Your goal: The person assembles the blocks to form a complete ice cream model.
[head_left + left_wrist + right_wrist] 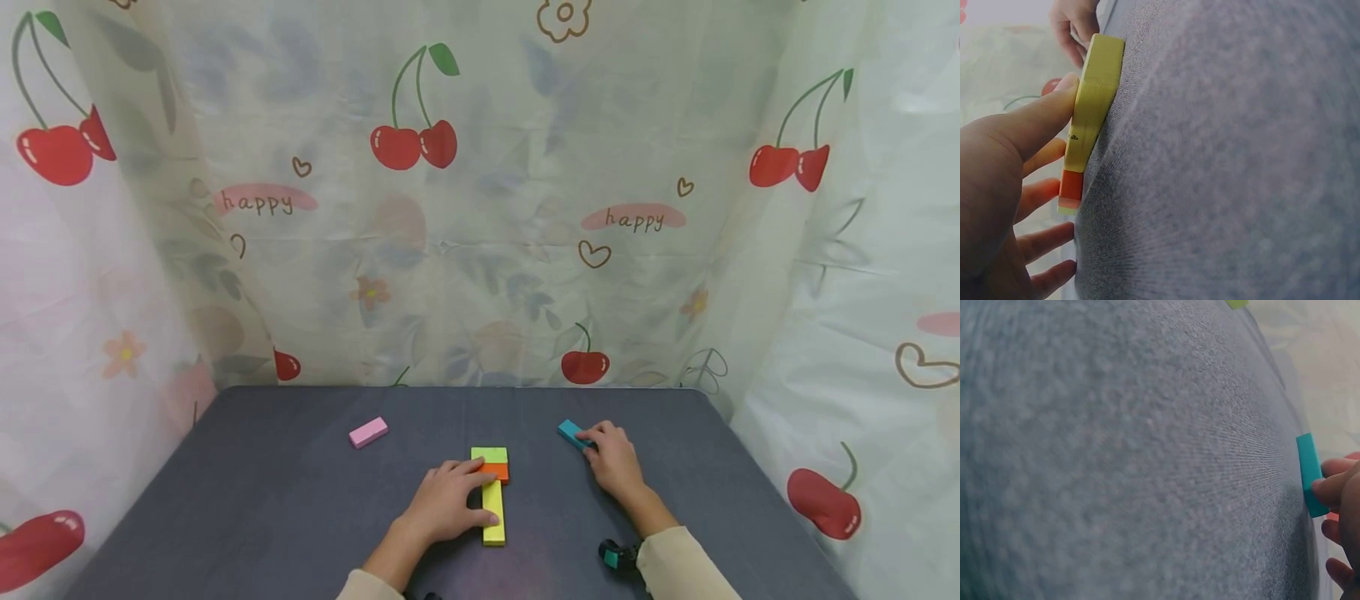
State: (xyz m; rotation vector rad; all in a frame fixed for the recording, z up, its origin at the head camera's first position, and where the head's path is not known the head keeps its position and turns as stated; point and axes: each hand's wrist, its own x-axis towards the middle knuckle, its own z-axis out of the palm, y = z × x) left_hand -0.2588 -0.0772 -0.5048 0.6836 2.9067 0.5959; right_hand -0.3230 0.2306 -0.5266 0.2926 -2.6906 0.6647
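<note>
A yellow block [493, 535] lies lengthwise on the table, with an orange block [502, 473] and a lime-green block [489, 454] set crosswise at its far end. My left hand [446, 502] rests against this group: in the left wrist view its thumb touches the yellow block [1094, 103], and its spread fingers reach the orange block [1071, 185]. Over to the right, my right hand [617, 462] pinches the near end of a blue block [570, 430] between thumb and fingers. That blue block [1308, 465] appears at the right edge of the right wrist view.
A pink block [368, 432] lies at the far left of the dark table [262, 500]. Close to the right sleeve is a black wrist device [617, 556]. A cherry-print curtain [480, 250] hangs behind the table and along both sides.
</note>
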